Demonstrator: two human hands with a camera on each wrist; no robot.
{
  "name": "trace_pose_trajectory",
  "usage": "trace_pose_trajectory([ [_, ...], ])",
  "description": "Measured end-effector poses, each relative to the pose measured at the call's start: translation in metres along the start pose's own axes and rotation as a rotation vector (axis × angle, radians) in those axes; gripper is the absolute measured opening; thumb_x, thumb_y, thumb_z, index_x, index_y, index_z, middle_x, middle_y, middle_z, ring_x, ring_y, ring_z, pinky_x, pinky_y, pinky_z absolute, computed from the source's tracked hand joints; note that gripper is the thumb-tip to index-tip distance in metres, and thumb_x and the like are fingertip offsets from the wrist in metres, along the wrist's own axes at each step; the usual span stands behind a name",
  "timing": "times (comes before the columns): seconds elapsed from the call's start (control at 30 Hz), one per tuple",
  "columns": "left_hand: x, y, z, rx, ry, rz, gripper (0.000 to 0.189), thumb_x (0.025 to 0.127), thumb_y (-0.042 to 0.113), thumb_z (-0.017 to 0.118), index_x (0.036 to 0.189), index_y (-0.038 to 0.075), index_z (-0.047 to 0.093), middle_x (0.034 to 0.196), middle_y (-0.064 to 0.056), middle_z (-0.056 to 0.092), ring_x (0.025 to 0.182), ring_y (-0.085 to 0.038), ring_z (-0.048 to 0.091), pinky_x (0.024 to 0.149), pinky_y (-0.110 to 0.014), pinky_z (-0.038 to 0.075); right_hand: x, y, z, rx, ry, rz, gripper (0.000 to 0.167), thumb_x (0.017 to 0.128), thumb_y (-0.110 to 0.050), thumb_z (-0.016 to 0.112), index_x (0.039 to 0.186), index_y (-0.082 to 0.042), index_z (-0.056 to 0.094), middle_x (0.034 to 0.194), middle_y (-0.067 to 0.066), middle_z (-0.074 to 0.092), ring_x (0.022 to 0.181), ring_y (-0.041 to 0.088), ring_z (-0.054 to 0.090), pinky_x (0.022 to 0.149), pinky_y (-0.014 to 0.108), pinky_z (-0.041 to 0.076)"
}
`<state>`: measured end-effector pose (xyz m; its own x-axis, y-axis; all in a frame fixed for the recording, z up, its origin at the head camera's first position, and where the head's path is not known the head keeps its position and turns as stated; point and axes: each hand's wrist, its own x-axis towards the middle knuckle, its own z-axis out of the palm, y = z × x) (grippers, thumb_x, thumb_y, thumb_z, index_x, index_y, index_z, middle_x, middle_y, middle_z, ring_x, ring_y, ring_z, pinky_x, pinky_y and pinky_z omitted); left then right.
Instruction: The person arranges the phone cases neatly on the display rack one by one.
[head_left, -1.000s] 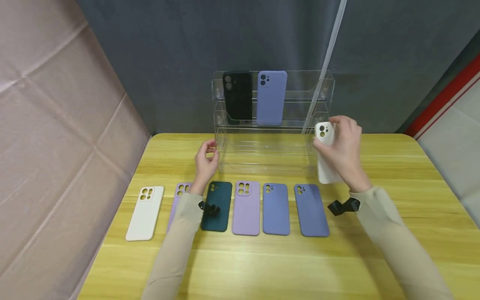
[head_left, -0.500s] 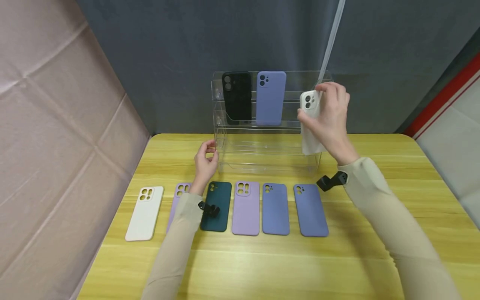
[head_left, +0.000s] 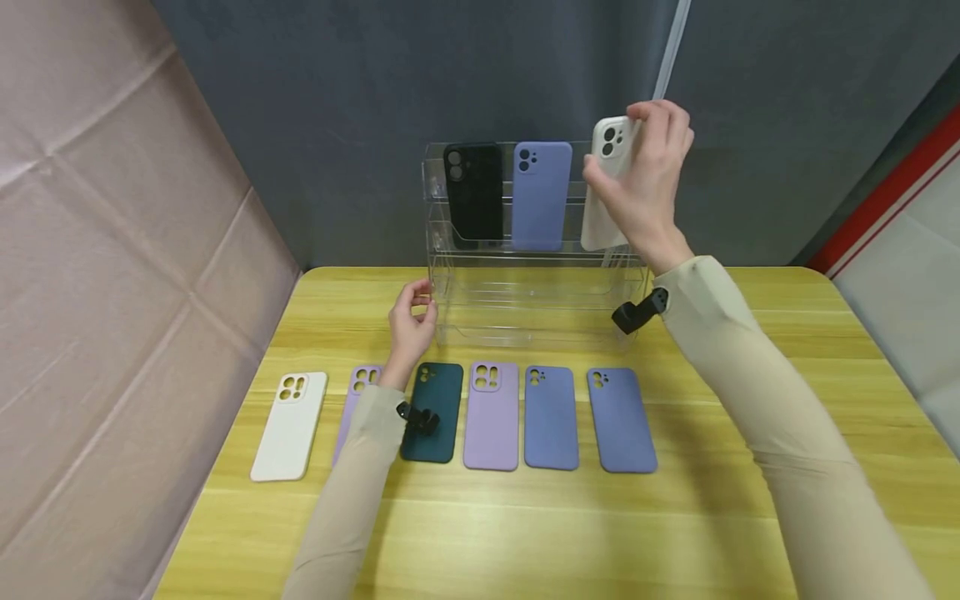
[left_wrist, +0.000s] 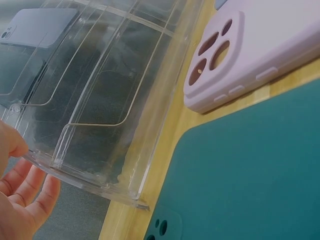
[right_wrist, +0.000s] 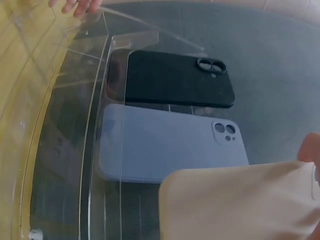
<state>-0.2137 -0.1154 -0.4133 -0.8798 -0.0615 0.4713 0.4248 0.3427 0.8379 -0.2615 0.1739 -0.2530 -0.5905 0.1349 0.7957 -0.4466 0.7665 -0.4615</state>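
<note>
My right hand (head_left: 647, 179) grips a white phone case (head_left: 598, 218) by its sides near the top. It holds the case upright at the right end of the top tier of a clear acrylic display stand (head_left: 525, 293). In the right wrist view, the lower end of the white case (right_wrist: 230, 205) overlaps a lavender-blue phone case (right_wrist: 155, 145). That one stands in the top tier beside a black phone case (right_wrist: 170, 80). At the stand's left side, my left hand (head_left: 412, 325) pinches the edge of the side panel, thumb on one face and fingertips beneath.
Before the stand, several phone cases lie in a row on the wooden table (head_left: 525, 542): white (head_left: 288, 437), two light purple (head_left: 491, 429), dark green (head_left: 444, 425) and two blue (head_left: 551, 429). My left forearm partly covers one purple case. A grey curtain (head_left: 360, 125) hangs behind.
My right hand has lifted the white phone case up and to the left, from beside the stand to its top tier. My left hand has kept its place on the side panel.
</note>
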Motion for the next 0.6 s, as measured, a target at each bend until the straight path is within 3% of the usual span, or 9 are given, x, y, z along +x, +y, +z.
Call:
trace_pose_trajectory([
  [0.1,0.000,0.000,0.000,-0.004,-0.004,-0.002,0.030,0.085,-0.013,0.053,0.116,-0.015,0.053,0.107,-0.029,0.058,0.091,-0.042,0.057,0.069,-0.050,0.051,0.005,0.002,0.006,0.018,0.046,0.010,0.048,0.074,-0.017,0.071,0.113,0.001,0.050,0.118,0.014,0.046,0.112,0.022,0.036,0.097,0.025,0.023],
  [0.33,0.000,-0.001,0.000,-0.003,-0.008,-0.003,0.031,0.086,-0.013,0.053,0.116,-0.015,0.053,0.108,-0.031,0.057,0.092,-0.043,0.056,0.069,-0.052,0.051,0.012,0.010,0.016,0.030,0.040,0.181,0.051,0.074,-0.019,0.072,0.118,-0.006,0.049,0.122,0.004,0.041,0.114,0.014,0.031,0.093,0.019,0.031],
  [0.6,0.000,-0.001,0.001,0.000,-0.006,0.009,0.030,0.085,-0.013,0.053,0.116,-0.015,0.053,0.107,-0.031,0.058,0.091,-0.043,0.057,0.069,-0.052,0.051,0.010,0.019,0.022,0.032,0.068,0.146,0.050,0.076,-0.021,0.069,0.118,-0.002,0.049,0.122,0.009,0.040,0.114,0.016,0.030,0.093,0.019,0.032],
])
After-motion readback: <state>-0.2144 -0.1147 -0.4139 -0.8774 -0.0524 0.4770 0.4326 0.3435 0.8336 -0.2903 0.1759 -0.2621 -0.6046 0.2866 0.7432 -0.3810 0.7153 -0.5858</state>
